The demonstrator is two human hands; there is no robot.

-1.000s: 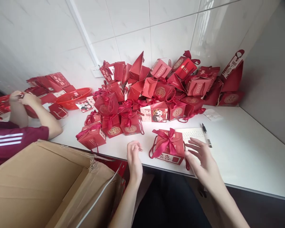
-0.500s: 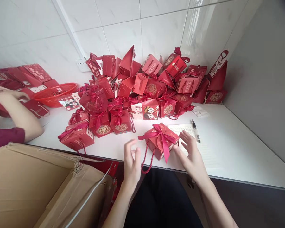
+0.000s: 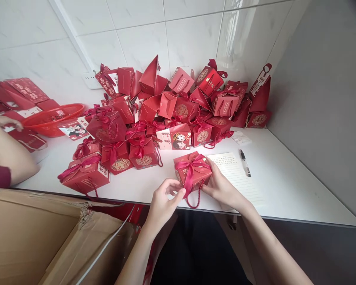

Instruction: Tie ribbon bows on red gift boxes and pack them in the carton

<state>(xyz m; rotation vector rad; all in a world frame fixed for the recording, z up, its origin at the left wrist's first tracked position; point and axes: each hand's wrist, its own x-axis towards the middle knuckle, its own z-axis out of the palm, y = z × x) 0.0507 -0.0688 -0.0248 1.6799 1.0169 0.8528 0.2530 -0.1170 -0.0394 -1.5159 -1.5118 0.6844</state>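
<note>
One ribboned red box [image 3: 193,168] is sitting near the table's [image 3: 293,182] edge; one right hand [image 3: 221,186] is clasping its right side; one left hand [image 3: 164,198] is hovering half open beside it, contact unclear; one notebook [image 3: 241,180], one pen [image 3: 245,163] are lying rightward; numerous boxes [image 3: 182,111] are overlapping behind

The white table [image 3: 293,186] carries a heap of red boxes [image 3: 182,111] at twelve o'clock, a red basket [image 3: 44,128] at ten, a notepad [image 3: 241,182] (partly written on) at four, a pen [image 3: 245,163] at three.
</note>
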